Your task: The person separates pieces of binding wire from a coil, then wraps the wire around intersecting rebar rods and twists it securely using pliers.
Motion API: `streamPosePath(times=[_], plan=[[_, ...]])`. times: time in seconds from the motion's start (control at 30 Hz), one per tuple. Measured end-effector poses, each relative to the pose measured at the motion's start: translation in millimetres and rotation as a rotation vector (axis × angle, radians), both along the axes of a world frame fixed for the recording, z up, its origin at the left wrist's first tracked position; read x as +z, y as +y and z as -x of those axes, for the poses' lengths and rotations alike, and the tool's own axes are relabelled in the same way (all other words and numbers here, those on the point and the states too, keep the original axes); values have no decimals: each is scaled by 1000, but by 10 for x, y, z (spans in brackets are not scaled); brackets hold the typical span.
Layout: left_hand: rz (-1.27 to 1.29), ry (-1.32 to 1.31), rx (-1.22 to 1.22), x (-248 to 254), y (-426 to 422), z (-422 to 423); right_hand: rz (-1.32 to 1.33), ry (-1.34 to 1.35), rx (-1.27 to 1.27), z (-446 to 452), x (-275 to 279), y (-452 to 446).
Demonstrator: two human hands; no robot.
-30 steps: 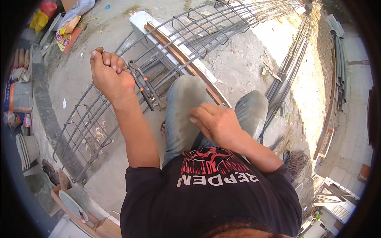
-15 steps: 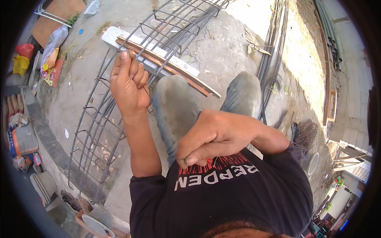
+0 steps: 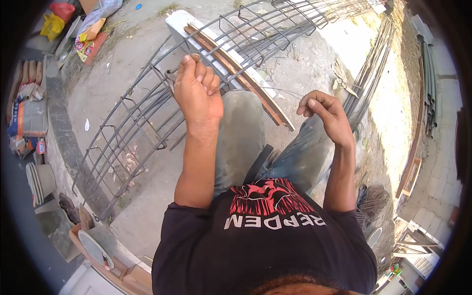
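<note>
My left hand (image 3: 198, 91) is closed in a fist just over the rebar cage (image 3: 129, 112), beside its long bars. A thin tie wire (image 3: 282, 90) runs across my knees from the left fist to my right hand (image 3: 325, 114), whose thumb and fingers pinch its other end. How much wire lies inside the left fist is hidden. A small dark metal part shows beside the left thumb, too unclear to name. The cage stretches from lower left to the top of the view, crossing over a white block (image 3: 179, 22) and a brown wooden strip (image 3: 236, 71).
Long loose rebars (image 3: 371, 73) lie on the ground at right, with grey pipes (image 3: 429, 83) farther out. A low concrete curb (image 3: 69, 142) runs along the left, with bags and a stack of pots (image 3: 42, 179) beyond it. A round mirror-like disc (image 3: 93, 246) stands lower left.
My right hand has swung from in front of my chest out to the right, and the wire now shows stretched between the hands. The view has shifted, so the cage sits farther right.
</note>
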State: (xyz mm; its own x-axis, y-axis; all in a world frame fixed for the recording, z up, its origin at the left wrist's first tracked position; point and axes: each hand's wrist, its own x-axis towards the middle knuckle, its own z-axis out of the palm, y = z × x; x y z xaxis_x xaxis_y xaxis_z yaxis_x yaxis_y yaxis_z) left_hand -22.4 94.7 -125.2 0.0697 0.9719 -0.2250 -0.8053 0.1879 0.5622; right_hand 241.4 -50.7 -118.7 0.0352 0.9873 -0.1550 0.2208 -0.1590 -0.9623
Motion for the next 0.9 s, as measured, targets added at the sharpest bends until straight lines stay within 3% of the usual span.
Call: streamPosePath(times=[0.07, 0.2, 0.27, 0.33, 0.4, 0.5, 0.6, 0.7, 0.77, 0.83, 0.9], plan=[[-92, 169, 94, -1, -175, -174, -34, 18, 85, 69, -13, 0], [-163, 120, 15, -37, -348, -449, 36, 403, 434, 495, 369, 45], [-179, 111, 16, 22, -339, -436, 298, 209, 406, 642, 465, 65], [-182, 123, 48, 98, -307, -349, 386, 136, 334, 788, 418, 67], [-201, 135, 116, 112, -246, -227, 82, 253, 255, 983, 156, 92], [-239, 154, 140, 157, -293, -136, 75, 441, 137, 1227, -42, 67], [-324, 288, 177, 325, -297, -42, 340, 551, 170, 1105, 66, 234], [-362, 426, 260, 337, -215, 214, 184, 496, 204, 1054, 92, 396], [-356, 341, 312, 342, -239, 279, 11, 444, 182, 1359, 165, 471], [-353, 253, 349, 350, -257, 319, -35, 386, 301, 1664, 115, 466], [-362, 275, 341, 327, -219, 529, 79, 268, 408, 1789, 228, 496]])
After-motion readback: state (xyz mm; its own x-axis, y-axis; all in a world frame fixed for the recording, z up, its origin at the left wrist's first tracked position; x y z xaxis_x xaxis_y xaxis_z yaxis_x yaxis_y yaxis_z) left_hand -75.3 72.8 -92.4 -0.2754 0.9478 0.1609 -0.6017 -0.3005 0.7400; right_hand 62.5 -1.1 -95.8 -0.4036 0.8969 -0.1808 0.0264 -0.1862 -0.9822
